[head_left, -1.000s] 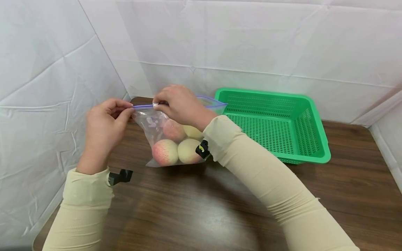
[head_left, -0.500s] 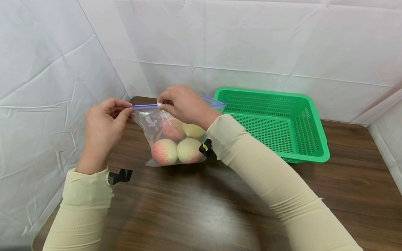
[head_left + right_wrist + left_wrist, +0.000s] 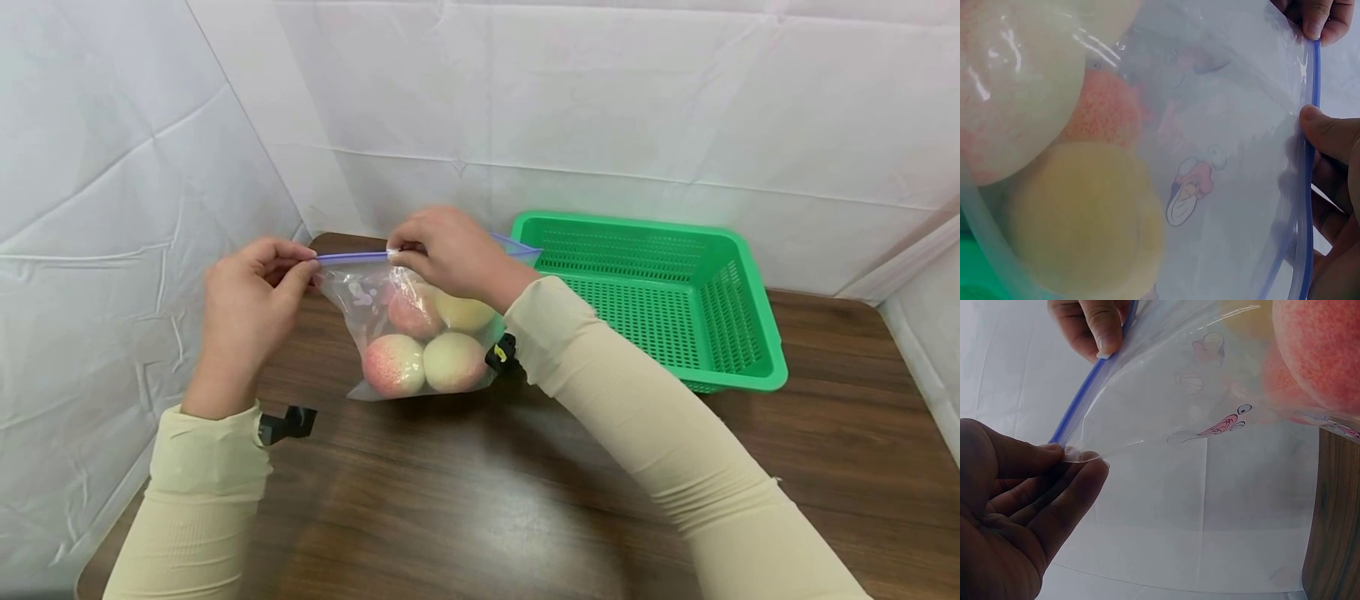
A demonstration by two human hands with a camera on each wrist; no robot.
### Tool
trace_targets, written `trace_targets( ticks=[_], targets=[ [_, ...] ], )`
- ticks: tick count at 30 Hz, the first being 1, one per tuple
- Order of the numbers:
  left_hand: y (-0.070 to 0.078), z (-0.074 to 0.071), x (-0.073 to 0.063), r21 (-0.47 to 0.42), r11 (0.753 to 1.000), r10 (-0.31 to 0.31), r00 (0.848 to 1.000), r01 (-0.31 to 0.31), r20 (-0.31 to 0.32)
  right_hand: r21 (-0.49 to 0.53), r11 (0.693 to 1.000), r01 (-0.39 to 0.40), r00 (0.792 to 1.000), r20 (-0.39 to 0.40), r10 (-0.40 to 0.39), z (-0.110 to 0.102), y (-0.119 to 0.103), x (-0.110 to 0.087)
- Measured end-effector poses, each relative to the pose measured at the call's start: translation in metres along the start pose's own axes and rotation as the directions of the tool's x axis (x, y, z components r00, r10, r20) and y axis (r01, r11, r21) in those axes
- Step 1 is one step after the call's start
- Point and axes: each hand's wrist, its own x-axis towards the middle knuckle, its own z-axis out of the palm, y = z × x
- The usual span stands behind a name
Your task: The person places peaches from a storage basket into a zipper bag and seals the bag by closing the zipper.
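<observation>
A clear zip bag (image 3: 360, 287) with a blue-purple zip strip stands on the table and holds several peaches (image 3: 393, 365), pink and pale yellow. My left hand (image 3: 251, 300) pinches the bag's top left corner between thumb and fingers. On the strip, a little to the right, my right hand (image 3: 457, 258) pinches the white slider, which mostly hides under its fingertips. To the right of that hand the bag's mouth gapes. The left wrist view shows the blue strip (image 3: 1082, 403) stretched straight between both hands. Through the film in the right wrist view, a yellowish peach (image 3: 1085, 219) appears.
A green perforated basket (image 3: 761, 333) stands right of the bag, close to the back. White cloth (image 3: 600, 100) hangs behind and at both sides. The dark wooden table (image 3: 420, 492) extends in front of the bag.
My right hand has slid a short way rightward along the zip strip, lengthening the straight pressed stretch behind it. The left hand keeps its pinch at the corner. Peaches and basket stay in place.
</observation>
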Motion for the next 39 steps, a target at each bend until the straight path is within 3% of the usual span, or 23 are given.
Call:
trace_targets(
  ticks=[39],
  targets=[
    [-0.001,-0.002,0.0,-0.019,0.999,-0.031,1.0,0.031,0.002,0.017,0.995,-0.101,0.994,0.032,0.101,-0.011,0.033,-0.028]
  ],
)
